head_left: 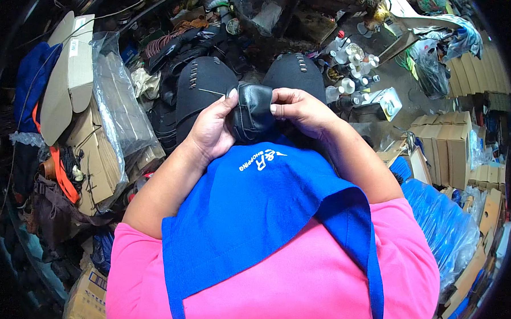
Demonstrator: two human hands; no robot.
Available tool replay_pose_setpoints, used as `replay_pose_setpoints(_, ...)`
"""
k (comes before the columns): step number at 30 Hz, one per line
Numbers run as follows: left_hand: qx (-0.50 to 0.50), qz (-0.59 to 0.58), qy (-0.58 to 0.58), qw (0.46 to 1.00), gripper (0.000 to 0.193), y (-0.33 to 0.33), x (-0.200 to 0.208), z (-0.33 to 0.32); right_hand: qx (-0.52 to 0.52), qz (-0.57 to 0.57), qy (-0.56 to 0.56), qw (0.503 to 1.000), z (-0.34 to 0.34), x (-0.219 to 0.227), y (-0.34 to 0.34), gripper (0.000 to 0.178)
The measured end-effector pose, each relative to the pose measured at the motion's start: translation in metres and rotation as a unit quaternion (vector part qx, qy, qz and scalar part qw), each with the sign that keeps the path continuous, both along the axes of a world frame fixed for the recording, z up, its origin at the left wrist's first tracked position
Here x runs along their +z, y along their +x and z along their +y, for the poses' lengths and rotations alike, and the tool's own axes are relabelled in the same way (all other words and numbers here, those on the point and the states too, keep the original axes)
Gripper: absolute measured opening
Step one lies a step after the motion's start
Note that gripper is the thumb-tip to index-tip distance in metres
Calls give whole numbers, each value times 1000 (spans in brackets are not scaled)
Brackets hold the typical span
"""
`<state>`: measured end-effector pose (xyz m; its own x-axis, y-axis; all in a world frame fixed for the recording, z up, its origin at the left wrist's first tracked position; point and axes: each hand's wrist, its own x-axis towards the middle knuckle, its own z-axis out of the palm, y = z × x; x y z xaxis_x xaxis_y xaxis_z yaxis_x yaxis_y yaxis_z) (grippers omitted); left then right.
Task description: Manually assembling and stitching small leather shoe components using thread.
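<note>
Between my two hands, above my lap, is a shiny black leather piece (253, 109), folded and curved, perhaps a shoe upper; its exact kind cannot be made out. My left hand (214, 126) grips its left side, the thumb pointing up along the edge. A thin, pale, needle-like sliver (211, 91) sticks out leftward by that thumb tip. On the opposite side, my right hand (299, 108) pinches the leather's right edge between thumb and fingers. Below the hands, a blue apron (254, 199) covers my pink shirt. My knees (207, 80) are in black trousers.
Flat cardboard (71, 77) and a clear plastic bag (121, 96) stand at the left. Several small bottles (354, 61) cluster on the floor at far right. Stacked cardboard boxes (441, 147) and a blue plastic-wrapped bundle (435, 221) lie right. Dark clutter fills the far side.
</note>
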<state>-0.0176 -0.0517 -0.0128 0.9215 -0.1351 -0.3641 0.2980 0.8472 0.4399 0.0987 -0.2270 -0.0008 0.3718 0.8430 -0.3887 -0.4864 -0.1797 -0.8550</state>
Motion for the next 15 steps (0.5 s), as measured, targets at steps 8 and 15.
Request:
replay_pose_setpoints(8, -10, 6, -14, 1000, 48, 1, -1, 2, 17, 15, 1, 1000, -3, -13, 7, 19)
replay_pose_setpoints(15, -13, -1, -37, 999, 48, 0, -2, 5, -4, 47, 18, 999, 4, -11, 2, 15)
